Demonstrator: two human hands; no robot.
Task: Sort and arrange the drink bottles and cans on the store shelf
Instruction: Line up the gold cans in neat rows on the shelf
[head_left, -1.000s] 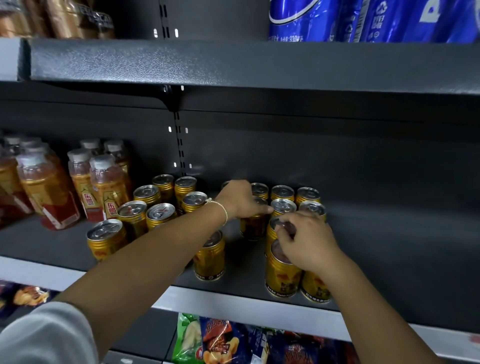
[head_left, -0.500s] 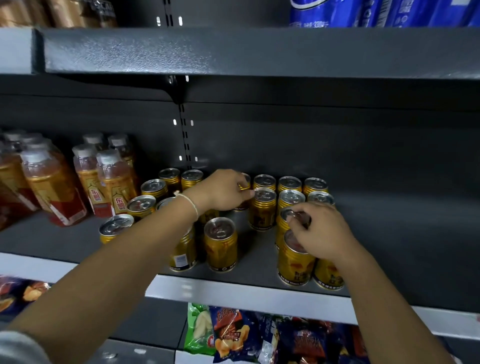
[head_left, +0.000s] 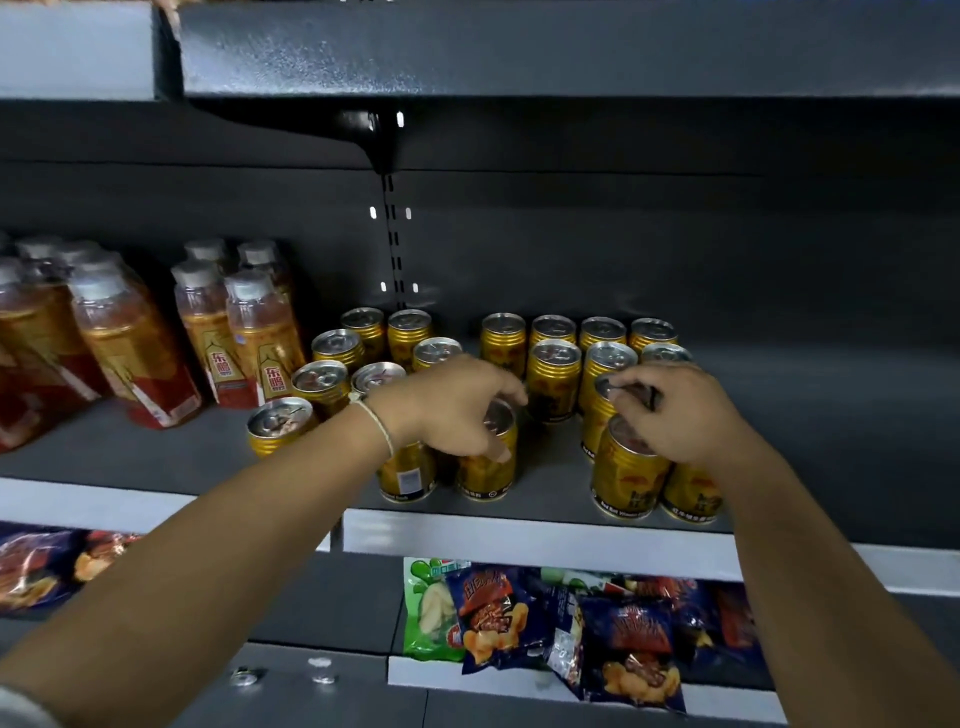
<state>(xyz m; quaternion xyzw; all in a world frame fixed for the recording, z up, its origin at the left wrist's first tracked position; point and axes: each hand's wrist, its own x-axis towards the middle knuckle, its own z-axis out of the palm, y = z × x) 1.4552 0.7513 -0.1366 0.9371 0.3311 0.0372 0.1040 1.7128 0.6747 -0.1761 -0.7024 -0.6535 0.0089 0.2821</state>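
Observation:
Several gold drink cans stand on the dark shelf. One group is at centre left; neat rows stand to the right. My left hand grips the top of a front gold can, beside another front can. My right hand rests over the right front cans, its fingertips pinching the rim of the can behind. Orange drink bottles with white caps stand at the left.
An upper shelf overhangs closely. The right part of the can shelf is bare. Snack bags lie on the shelf below. A slotted upright runs down the back panel.
My left hand left a can standing in the rows on the right, drew back toward the front and closed on a front can. My right hand stayed on the right front cans.

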